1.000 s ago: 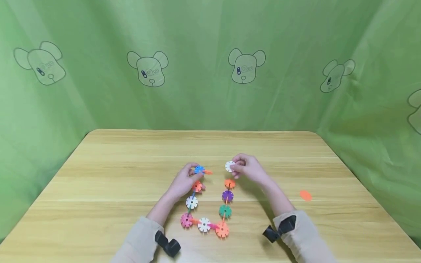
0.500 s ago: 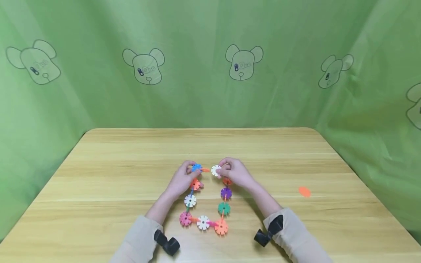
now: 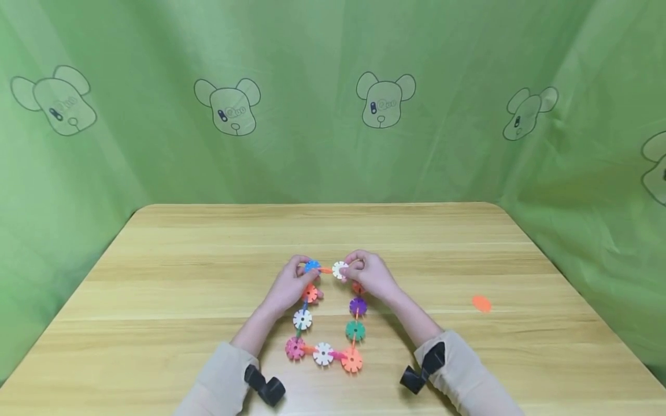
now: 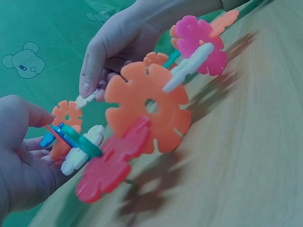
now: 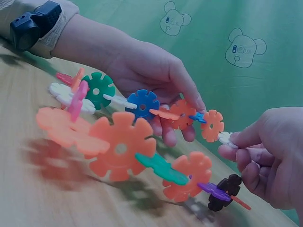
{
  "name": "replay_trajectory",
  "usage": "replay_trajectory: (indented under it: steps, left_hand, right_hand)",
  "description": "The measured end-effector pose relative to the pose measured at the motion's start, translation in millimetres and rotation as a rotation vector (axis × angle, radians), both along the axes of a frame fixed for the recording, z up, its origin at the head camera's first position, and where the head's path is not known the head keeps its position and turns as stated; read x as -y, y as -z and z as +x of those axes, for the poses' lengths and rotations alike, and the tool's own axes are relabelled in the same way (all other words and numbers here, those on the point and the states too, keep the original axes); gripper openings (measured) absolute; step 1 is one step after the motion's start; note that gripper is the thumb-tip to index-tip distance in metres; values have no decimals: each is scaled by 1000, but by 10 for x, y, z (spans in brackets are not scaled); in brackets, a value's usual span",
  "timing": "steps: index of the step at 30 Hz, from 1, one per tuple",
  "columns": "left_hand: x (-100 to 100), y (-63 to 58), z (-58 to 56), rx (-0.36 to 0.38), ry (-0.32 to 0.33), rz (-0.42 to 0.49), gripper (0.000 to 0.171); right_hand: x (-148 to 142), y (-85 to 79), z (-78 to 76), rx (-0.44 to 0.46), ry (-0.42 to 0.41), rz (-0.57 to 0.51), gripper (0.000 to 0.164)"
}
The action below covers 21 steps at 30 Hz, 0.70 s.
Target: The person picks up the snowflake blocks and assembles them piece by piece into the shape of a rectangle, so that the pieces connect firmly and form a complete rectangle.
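Observation:
Notched plastic discs are slotted edge to face in a chain. My left hand (image 3: 288, 286) grips its far left end, thumb over a blue disc (image 3: 312, 266). An orange disc (image 5: 212, 126) juts from that end toward the right. Between thumb and fingers, my right hand (image 3: 374, 274) pinches a white disc (image 3: 339, 270), its edge right at the orange one. From the left hand the chain runs past a pink disc (image 3: 295, 348) and a near orange disc (image 3: 351, 360). It comes back by green (image 3: 355, 330) and purple (image 3: 358, 306) discs, ending below the right hand.
A loose orange disc (image 3: 481, 304) lies on the wooden table (image 3: 520, 358) to the right. Green cloth (image 3: 312, 162) printed with bear heads hangs behind and at the sides. Black wrist devices (image 3: 272, 391) sit on both cuffs.
My right hand has moved left, bringing the white disc from above the chain's right arm to the orange disc at the left end. The left hand stays nearly still.

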<state>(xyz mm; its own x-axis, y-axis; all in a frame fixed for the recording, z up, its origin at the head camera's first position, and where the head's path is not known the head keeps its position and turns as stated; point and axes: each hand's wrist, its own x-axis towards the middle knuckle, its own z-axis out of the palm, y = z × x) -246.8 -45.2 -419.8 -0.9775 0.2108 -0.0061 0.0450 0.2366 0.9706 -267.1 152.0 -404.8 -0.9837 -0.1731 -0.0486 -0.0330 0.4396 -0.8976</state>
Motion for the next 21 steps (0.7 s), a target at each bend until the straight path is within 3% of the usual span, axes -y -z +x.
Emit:
replay_trajectory:
  steps: [8,12,17,21]
  left_hand:
    - [-2,2,-9,8,1,18,28]
    - [2,1,-5,-15,14,-5,36]
    - [3,8,-7,-12,39,51,38]
    - [-4,5,-5,10,23,89,34]
  right_hand:
    - [58,23,26,-22,27,-17,25]
    - [87,31,45,-31,45,-21,24]
    - [122,48,50,-33,52,-54,23]
    - [157,41,68,-14,51,-113,21]
